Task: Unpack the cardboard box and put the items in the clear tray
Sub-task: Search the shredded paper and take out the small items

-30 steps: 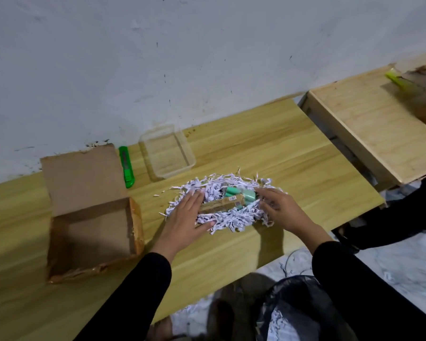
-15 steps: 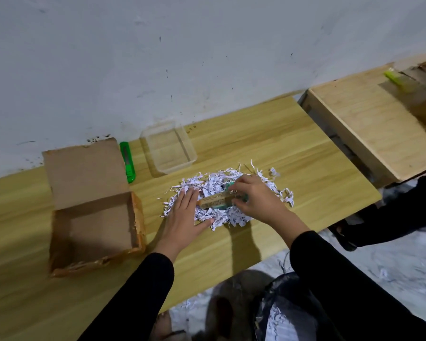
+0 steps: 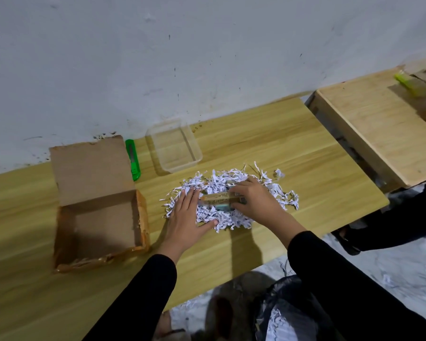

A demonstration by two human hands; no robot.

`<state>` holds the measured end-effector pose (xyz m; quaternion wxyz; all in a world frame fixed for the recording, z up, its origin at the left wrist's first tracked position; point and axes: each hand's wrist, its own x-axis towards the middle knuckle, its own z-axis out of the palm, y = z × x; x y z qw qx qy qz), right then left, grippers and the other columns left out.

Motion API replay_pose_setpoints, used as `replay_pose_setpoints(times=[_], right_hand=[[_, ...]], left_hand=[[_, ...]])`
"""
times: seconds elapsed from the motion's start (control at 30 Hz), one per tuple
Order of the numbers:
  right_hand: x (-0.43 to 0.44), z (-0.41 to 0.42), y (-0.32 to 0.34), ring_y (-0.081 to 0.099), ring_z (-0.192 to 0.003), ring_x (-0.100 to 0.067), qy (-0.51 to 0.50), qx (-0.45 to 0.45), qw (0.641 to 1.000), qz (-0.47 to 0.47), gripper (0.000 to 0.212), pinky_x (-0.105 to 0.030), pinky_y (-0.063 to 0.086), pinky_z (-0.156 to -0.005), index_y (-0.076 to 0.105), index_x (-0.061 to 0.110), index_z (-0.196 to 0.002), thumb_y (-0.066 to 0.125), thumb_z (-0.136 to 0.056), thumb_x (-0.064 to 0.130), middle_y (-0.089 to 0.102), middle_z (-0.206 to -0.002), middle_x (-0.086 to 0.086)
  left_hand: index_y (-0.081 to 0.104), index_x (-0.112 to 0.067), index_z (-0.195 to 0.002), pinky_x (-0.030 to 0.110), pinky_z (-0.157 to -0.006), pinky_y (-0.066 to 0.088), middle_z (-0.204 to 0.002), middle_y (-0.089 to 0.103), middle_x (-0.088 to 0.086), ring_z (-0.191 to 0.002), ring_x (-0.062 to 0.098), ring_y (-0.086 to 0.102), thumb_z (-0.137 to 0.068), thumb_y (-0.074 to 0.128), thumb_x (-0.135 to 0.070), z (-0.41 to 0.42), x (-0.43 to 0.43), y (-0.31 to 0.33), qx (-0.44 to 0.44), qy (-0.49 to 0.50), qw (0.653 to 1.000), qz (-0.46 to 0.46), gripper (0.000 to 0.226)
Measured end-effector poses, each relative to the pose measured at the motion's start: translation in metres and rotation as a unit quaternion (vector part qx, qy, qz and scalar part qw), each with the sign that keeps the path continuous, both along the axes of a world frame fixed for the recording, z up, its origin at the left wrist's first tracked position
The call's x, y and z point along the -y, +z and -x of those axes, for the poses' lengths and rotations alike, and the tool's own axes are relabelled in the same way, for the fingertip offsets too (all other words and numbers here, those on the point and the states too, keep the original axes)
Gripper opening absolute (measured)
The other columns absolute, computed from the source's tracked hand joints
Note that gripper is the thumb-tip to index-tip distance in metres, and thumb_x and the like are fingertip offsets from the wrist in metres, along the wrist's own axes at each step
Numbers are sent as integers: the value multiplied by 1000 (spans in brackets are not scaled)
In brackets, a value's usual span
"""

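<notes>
On the bench [image 3: 268,148], just right of the emptied cardboard box [image 3: 103,225], I see the shredded paper [image 3: 221,179] heaped with the items on top. The left hand [image 3: 187,217] lies flat with straight fingers, which I judge pins the shreds down. The right hand [image 3: 253,200] curls round 1 small brown carton [image 3: 218,199], with a green pack [image 3: 223,207] just beneath it. The clear tray [image 3: 182,167] waits just behind the heap, holding nothing yet.

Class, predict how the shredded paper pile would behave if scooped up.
Probably light and floppy: the shredded paper is thin, loose strips. Likely to shed bits; stray curls already lie at its edge. Probably squashes under the flat left hand.
</notes>
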<state>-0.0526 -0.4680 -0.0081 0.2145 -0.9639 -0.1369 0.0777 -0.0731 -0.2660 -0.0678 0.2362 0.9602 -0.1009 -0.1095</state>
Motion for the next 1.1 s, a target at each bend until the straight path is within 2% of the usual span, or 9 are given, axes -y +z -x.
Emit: replay_pose_setpoints(times=[0.13, 0.27, 0.37, 0.43, 0.57, 0.7, 0.77, 0.9, 1.1], right_hand=[[7, 1, 14, 52, -94, -28, -32, -2, 998, -55, 36, -33, 41, -81, 64, 7, -111, 72, -77, 18, 67, -99, -13], [10, -5, 43, 56, -82, -21, -48, 20, 993, -102, 37, -32, 50, -78, 64, 5, -112, 72, -78, 17, 67, -95, -12], [8, -22, 60, 55, -72, -10, -85, 25, 986, -139, 43, -6, 47, -64, 61, 4, -117, 72, -77, 16, 62, -92, -2], [4, -40, 65, 51, -64, -4, -113, 37, 979, -165, 41, -1, 43, -57, 62, 5, -115, 73, -77, 17, 60, -86, 1], [-9, -82, 51, 51, -58, -8, -188, 44, 959, -209, 32, -7, 39, -43, 66, 8, -108, 72, -79, 20, 64, -77, -1], [-27, -119, 15, 57, -71, -15, -274, 4, 933, -232, 37, -9, 43, -51, 62, 3, -115, 68, -82, 19, 66, -94, -6], [-37, -133, -3, 59, -77, -17, -293, -17, 927, -233, 37, -17, 50, -61, 62, 2, -115, 68, -82, 19, 68, -100, -9], [-56, -154, -21, 58, -75, -18, -297, -32, 926, -232, 30, -15, 42, -51, 65, 4, -107, 68, -82, 20, 69, -99, -10], [-64, -171, -31, 54, -75, -19, -259, -32, 948, -184, 28, -19, 39, -50, 66, 3, -97, 72, -78, 23, 66, -91, -10]], left_hand=[[7, -17, -150, 32, -118, 1, -159, 4, -3, -146, 15, -5, -76, 49, -72, 0, -2, 0, 4, 2, 1000, -9, 101], [6, -20, -149, 33, -118, 2, -159, 4, -2, -146, 15, -5, -73, 43, -78, 1, -2, 3, -5, 3, 1000, -10, 103], [4, -25, -150, 32, -118, 2, -159, 4, -7, -146, 13, -4, -71, 40, -80, 1, -4, 1, 8, -3, 1000, -3, 103], [5, -26, -149, 31, -117, 0, -158, 5, -10, -146, 12, -4, -67, 36, -83, 0, -5, -1, 15, -5, 1000, -6, 104], [6, -28, -149, 29, -116, -2, -158, 7, -11, -145, 9, -3, -67, 33, -84, -3, -7, -6, 35, 0, 999, -10, 103], [10, -26, -149, 27, -116, -4, -156, 8, -12, -145, 12, 2, -67, 15, -88, -5, -7, -13, 52, 6, 998, -15, 103], [7, -27, -149, 27, -116, -6, -156, 3, -14, -145, 10, -1, -65, 9, -89, -5, -7, -13, 49, 5, 999, -12, 104], [1, -28, -149, 25, -115, -11, -155, -3, -14, -144, 8, -8, -68, 23, -86, -7, -8, -10, 37, -2, 999, -9, 102], [22, -25, -147, 27, -116, 0, -154, 25, -8, -144, 16, 16, -71, 41, -80, -8, -7, -13, 42, 24, 999, 16, 95]])
